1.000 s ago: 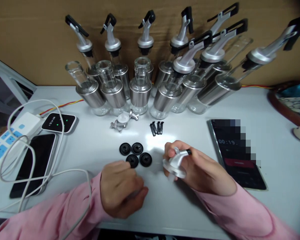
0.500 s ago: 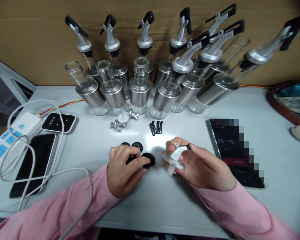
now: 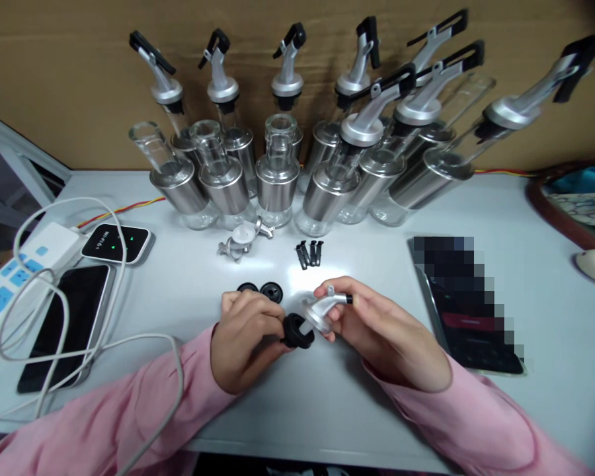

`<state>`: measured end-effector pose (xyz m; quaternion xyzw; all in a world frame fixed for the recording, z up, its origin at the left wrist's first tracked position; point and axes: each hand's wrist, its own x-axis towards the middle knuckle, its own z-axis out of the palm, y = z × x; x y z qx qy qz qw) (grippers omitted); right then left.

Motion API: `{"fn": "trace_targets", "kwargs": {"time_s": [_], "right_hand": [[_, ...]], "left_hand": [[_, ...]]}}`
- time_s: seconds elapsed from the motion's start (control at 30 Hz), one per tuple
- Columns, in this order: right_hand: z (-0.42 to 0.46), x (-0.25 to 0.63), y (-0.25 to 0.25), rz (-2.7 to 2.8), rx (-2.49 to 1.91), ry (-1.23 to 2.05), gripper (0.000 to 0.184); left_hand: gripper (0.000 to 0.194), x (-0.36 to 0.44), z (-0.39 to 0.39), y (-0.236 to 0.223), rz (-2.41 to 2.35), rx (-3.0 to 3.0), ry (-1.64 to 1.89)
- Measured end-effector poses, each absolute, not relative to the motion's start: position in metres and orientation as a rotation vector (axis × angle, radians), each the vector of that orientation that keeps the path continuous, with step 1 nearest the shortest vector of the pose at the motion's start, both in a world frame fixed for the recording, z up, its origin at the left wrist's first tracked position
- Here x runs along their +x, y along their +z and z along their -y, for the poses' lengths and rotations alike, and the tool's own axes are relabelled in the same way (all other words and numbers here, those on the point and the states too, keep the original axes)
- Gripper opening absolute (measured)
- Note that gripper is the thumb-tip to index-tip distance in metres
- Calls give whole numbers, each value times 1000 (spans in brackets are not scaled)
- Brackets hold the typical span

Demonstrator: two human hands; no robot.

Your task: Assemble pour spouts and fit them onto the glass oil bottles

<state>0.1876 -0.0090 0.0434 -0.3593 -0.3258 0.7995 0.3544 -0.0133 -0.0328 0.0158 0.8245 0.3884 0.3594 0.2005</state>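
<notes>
My left hand (image 3: 250, 340) is closed around a black rubber stopper (image 3: 298, 331), its hollow side turned to the right. In my right hand (image 3: 381, 330) is a silver pourer spout (image 3: 322, 312) with a black tip, its round flange and stem pointing at the stopper. The stem's end is at the stopper's opening; how far it goes in, I cannot tell. Beyond my left hand lie more black stoppers (image 3: 272, 292), partly hidden by the fingers. Several small black levers (image 3: 309, 254) lie ahead of my hands, with loose silver spouts (image 3: 242, 238) to their left.
Several glass bottles with steel sleeves (image 3: 277, 184) stand along the cardboard (image 3: 79, 86) at the back, most topped with pourers. On the left are a power strip (image 3: 10, 284), a white cable (image 3: 171, 340), a Wi-Fi device (image 3: 118, 242) and a phone (image 3: 64, 324). Another phone (image 3: 426, 284) lies right.
My right hand has moved left with the pourer spout, bringing its stem to the stopper. My left hand has tilted the stopper so its opening faces the spout.
</notes>
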Motion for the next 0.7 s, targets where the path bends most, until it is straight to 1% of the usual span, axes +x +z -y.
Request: {"fn": "trace_targets", "kwargs": {"time_s": [0.2,0.33,0.47,0.6,0.67,0.7], "right_hand": [[9,186,33,924,-893,1987,30],[10,184,34,1000,-901,2000,32],[11,184,35,986,-818,2073,32],[13,184,32,920,-750,2156,30],[13,183,31,897,-747,2179,32],[13,183,30,891,-750,2189,33]], "left_hand": [[10,-14,33,15,-1063,2326,1017],[15,-15,34,17,-1082,2362,1001],[15,-14,35,17,-1106,2379,988],[14,-10,35,16,-1119,2296,1147],[10,-8,34,16,-1143,2267,1228],[12,-8,34,16,-1129,2282,1235]]}}
